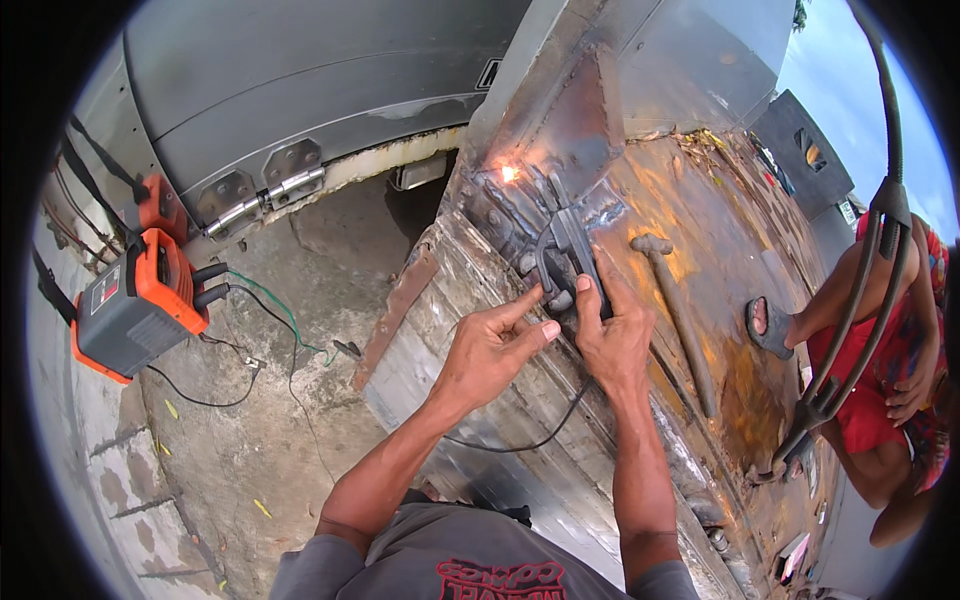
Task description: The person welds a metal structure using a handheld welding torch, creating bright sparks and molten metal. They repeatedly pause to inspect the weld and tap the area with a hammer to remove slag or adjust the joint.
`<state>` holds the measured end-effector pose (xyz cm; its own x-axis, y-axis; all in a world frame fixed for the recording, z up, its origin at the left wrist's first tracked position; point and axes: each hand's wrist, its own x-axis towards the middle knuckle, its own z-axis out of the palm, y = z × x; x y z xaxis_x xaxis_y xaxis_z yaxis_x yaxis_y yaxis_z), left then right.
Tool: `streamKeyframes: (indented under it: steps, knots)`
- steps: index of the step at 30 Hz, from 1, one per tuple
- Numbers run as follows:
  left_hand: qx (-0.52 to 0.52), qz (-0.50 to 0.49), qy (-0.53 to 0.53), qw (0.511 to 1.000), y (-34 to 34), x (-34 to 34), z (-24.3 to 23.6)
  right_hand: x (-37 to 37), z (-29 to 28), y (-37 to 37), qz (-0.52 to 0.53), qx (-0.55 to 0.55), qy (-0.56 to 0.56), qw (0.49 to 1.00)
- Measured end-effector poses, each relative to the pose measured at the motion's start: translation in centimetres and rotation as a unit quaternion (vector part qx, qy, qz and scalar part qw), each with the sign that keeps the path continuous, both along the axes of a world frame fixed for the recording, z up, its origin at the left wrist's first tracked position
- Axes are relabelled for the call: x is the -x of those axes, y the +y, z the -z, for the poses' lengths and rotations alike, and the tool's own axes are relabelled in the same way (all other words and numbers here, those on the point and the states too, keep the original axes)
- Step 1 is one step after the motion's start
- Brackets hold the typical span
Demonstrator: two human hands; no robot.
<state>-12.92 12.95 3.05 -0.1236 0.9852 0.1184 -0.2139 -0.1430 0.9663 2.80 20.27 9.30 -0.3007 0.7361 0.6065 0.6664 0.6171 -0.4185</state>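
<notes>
My right hand [617, 345] is wrapped round a dark electrode holder [571, 243], thumb on top. A black cable [545, 440] curves away below that hand. My left hand [487, 352] is beside the holder, thumb and index finger spread apart; the index fingertip is at the holder's side, and whether it touches I cannot tell. Beyond the holder's front end, a bright orange glow [510, 173] shows on the rusty metal bracket [575, 120]. To the right of my right hand, a hammer [682, 330] lies on the rusty, worn bed [740, 350].
An orange and grey welding machine [140, 305] with cables stands on the left. A grey metal panel [300, 80] with a hinge [265, 200] rises ahead. Another person in red shorts [870, 400] sits at right, a sandalled foot [768, 325] on the bed, near a dark forked strap [850, 330].
</notes>
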Motion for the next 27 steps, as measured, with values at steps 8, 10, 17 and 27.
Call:
streamKeyframes:
  steps: [8, 10, 17, 27]
  knots:
    - [0.001, 0.005, 0.006, 1.0, 0.5, 0.0, 1.1, 0.5, 0.3, 0.6, 0.007, 0.025, -0.011, 1.0]
    - [0.0, 0.004, 0.008, 1.0, 0.6, 0.1, 1.2, 0.7, -0.2, 0.4, 0.018, 0.065, -0.017, 0.998]
    - [0.014, 0.004, 0.016, 1.0, 0.6, 0.3, 1.1, 1.1, -0.2, 0.5, 0.03, 0.094, -0.029, 0.995]
    - [0.016, -0.004, 0.053, 0.998, 0.8, 0.4, 1.1, 1.0, -0.1, 0.8, 0.023, 0.094, -0.031, 0.995]
